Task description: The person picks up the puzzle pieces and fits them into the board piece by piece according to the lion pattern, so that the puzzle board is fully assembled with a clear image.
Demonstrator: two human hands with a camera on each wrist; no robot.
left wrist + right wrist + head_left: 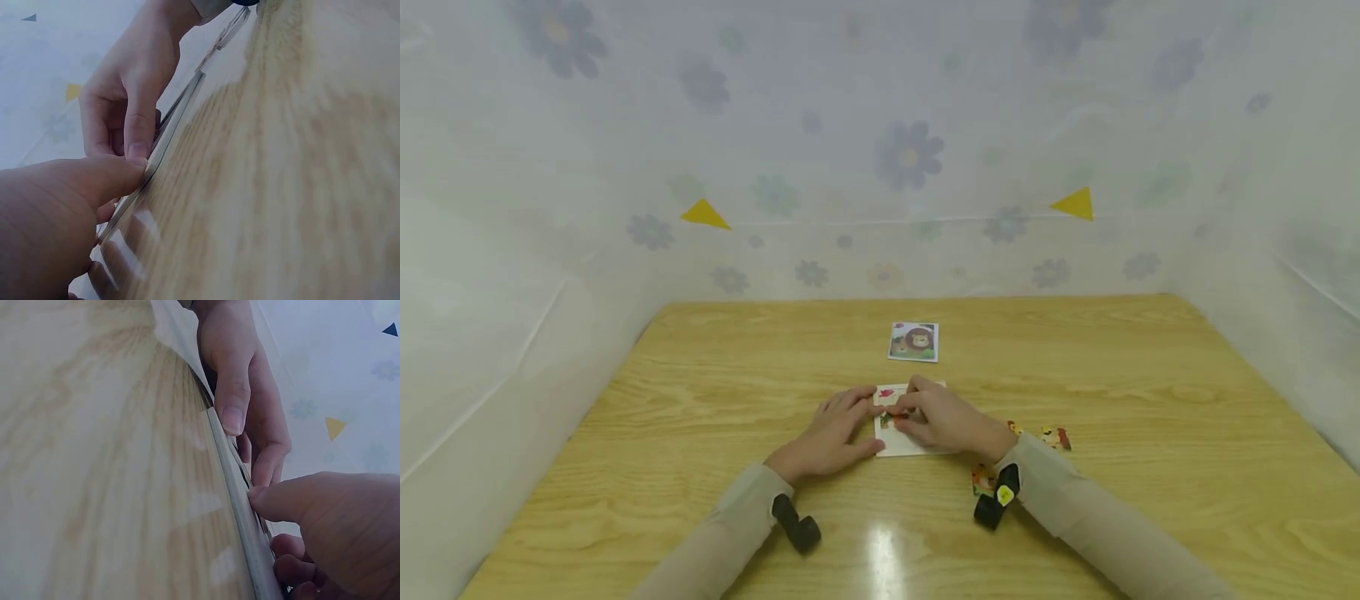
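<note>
Nearest in the head view, two beige sleeves reach in over the wooden desk (700, 400), each wrist carrying a black camera. A few loose puzzle pieces (1054, 436) lie on the desk just beside the right forearm, another by the right wrist.

Beyond them the left hand (835, 433) and the right hand (943, 417) meet over a white puzzle tray (901, 448) lying flat at mid-desk. The left hand's fingers lie fairly straight on the tray's left edge. The right hand's fingers are curled over a coloured puzzle piece (889, 419) on the tray; whether they pinch it cannot be told.

The wrist views show what the head view hides: edge-on, the tray is a thin board, with the left thumb (106, 178) against one rim and the right thumb (294, 497) against the opposite rim.

Farther back, well apart, lies a lion picture card (913, 342).
</note>
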